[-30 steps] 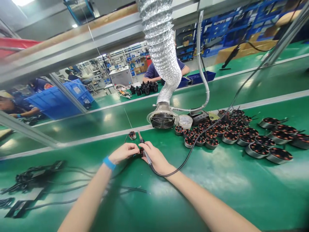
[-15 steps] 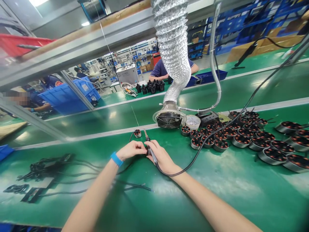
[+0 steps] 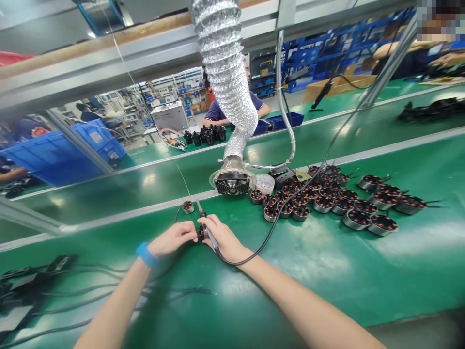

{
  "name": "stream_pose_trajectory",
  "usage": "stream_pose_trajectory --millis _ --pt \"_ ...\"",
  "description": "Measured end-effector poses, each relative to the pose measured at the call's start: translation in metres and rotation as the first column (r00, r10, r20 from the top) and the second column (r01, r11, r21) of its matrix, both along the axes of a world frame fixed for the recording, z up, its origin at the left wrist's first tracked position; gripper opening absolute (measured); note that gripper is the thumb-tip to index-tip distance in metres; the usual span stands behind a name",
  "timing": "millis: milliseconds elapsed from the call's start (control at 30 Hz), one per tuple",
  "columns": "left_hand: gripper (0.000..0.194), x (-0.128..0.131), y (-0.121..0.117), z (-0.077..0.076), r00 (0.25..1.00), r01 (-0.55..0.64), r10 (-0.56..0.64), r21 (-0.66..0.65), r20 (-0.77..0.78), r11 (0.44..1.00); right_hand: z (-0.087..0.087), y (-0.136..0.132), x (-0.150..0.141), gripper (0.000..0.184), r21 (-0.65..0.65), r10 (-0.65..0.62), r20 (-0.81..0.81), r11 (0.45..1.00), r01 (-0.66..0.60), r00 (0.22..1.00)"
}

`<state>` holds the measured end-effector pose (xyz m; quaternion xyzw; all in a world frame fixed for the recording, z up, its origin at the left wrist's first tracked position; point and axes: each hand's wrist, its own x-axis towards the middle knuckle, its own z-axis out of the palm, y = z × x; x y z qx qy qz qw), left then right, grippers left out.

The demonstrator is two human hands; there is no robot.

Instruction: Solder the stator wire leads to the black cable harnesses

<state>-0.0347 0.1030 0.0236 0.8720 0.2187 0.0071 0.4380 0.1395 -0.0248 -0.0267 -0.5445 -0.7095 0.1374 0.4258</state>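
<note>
My right hand (image 3: 225,242) is closed round a soldering iron (image 3: 211,237), its tip pointing up and away, and the same fingers also hold a small round motor (image 3: 201,233) with dark metal and copper windings. At the motor's left side my left hand (image 3: 177,237), with a blue band at the wrist, pinches what look like its short wires; the fingertips hide most of them. Just beyond the hands stands another small motor (image 3: 188,207) with a black cable that runs behind my left hand.
A fume-extractor fan (image 3: 232,184) hangs from a silver duct (image 3: 227,72). Beside it are a white tub (image 3: 265,183) and rows of motors (image 3: 323,201). Black cables (image 3: 78,291) lie at left. The iron's cord (image 3: 271,232) crosses the green bench. A person (image 3: 218,110) sits opposite.
The view has swung to the right, so the bench things appear further left. My left fingers have drawn slightly away from the motor. The right hand keeps the iron and motor.
</note>
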Motion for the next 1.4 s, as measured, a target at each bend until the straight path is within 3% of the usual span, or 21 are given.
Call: stream_pose_trajectory --millis 100,333,533,667,867,933,1067,1233,1400 --pt "0.031 -0.001 0.0 -0.001 1.0 0.018 -0.018 -0.009 0.024 1.0 0.001 -0.001 0.0 0.066 -0.006 0.001 0.005 1.0 -0.001 1.0" --pt "0.033 -0.002 -0.001 -0.007 0.983 -0.141 0.147 -0.062 0.112 0.988 -0.002 0.0 0.001 0.066 0.013 0.005 -0.012 1.0 -0.005 1.0" --pt "0.033 -0.007 -0.011 -0.003 0.973 -0.231 0.232 -0.065 0.016 0.971 -0.003 0.001 0.003 0.064 0.035 0.001 -0.066 0.999 0.001 0.998" --pt "0.036 -0.009 -0.015 -0.001 0.967 -0.25 0.255 -0.137 0.013 0.958 -0.005 0.002 0.003 0.061 0.048 -0.006 -0.098 0.999 0.011 0.995" --pt "0.035 -0.002 -0.011 0.005 0.904 -0.382 0.414 -0.236 0.102 0.893 -0.009 0.004 -0.002 0.062 0.093 -0.029 -0.149 0.995 0.044 0.988" --pt "0.033 0.004 -0.003 0.007 0.889 -0.418 0.442 -0.182 0.118 0.89 -0.008 0.004 -0.002 0.061 0.106 -0.057 -0.123 0.992 0.07 0.991" --pt "0.032 0.015 0.023 0.011 0.898 -0.44 0.428 0.168 0.104 0.882 -0.006 0.003 -0.001 0.05 0.134 -0.115 -0.073 0.983 0.124 0.991" --pt "0.027 0.025 0.04 0.012 0.877 -0.476 0.456 0.413 0.152 0.777 -0.01 0.003 -0.001 0.042 0.2 -0.176 -0.026 0.964 0.178 0.984" --pt "0.019 0.027 0.033 0.009 0.853 -0.507 0.48 0.539 0.204 0.673 -0.01 0.003 -0.003 0.039 0.264 -0.235 0.034 0.94 0.218 0.971"
